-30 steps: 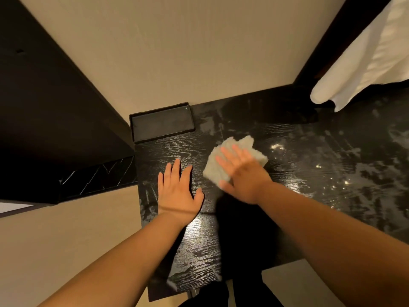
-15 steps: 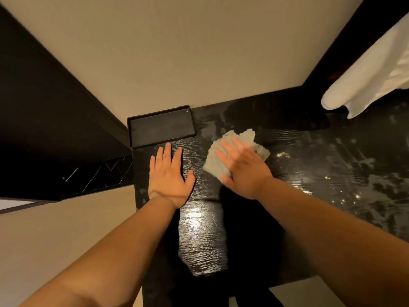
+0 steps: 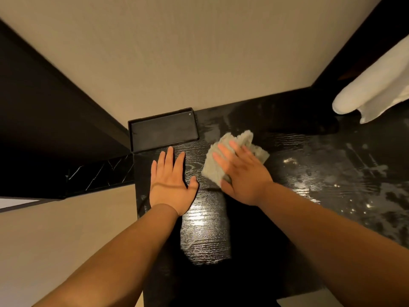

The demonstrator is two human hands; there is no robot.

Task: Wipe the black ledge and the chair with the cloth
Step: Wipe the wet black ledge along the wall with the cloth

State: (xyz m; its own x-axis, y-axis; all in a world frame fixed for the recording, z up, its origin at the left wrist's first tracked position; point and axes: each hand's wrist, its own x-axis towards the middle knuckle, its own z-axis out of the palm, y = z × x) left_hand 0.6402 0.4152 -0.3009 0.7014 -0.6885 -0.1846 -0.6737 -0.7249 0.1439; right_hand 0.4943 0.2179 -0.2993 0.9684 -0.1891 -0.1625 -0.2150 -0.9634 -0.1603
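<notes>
A glossy black wood-grain ledge [image 3: 309, 165] runs along the beige wall, streaked with wet smears. A pale crumpled cloth [image 3: 247, 140] lies on it near the middle. My right hand [image 3: 241, 173] presses flat on the cloth with straight fingers, slightly blurred. My left hand [image 3: 170, 182] rests flat on the bare ledge just left of the cloth, fingers spread. No chair is in view.
A shallow black rectangular tray [image 3: 162, 130] sits against the wall just beyond my left hand. A white fabric piece [image 3: 376, 91] hangs over the ledge at upper right. A dark panel [image 3: 44, 120] borders the left side.
Both hands and the cloth have slid a little farther along the ledge toward the wall and tray; the view has shifted with them.
</notes>
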